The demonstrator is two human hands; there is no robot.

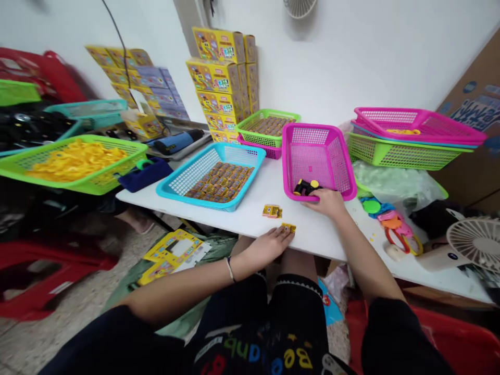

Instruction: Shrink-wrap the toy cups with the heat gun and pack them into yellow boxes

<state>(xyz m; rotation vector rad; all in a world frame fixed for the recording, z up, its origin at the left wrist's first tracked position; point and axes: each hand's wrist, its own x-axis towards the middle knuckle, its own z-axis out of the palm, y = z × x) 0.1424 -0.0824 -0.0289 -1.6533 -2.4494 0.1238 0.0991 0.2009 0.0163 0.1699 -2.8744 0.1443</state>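
Green basket (97, 182): far left, beyond the counter's left end, heaped with yellow pieces; at 9 o'clock from the blue basket.
Blue basket (175, 182): on the counter (250, 200), with a layer of small brown-and-yellow packs in its bottom; at 11 o'clock from the left hand.
Box stack (222, 83): yellow printed boxes piled against the wall, at 12 o'clock from the blue basket.
Loose packet (272, 211): flat on bare counter, at 12 o'clock from the left hand, near it but apart.
Left hand (269, 245): palm down at the counter's near edge.
Left grip: fingers stretched out flat, not pinching; the fingertips rest on the small yellow packet.
Small yellow packet (289, 227): on the counter's near edge, at 5 o'clock from the loose packet, just beside it.
Pink basket (291, 166): on the counter, at 12 o'clock from the right hand, tilted up toward the onlooker.
Black-and-yellow toy (305, 187): inside the pink basket, against its near wall at 6 o'clock.
Right hand (328, 202): over the pink basket's near rim, touching the toy.
Right grip: fingers curled toward the toy; cannot tell whether they close around it.
Basket stack (414, 148): pink over green, at 2 o'clock from the right hand.
White fan (474, 242): at 4 o'clock from the right hand, well apart.
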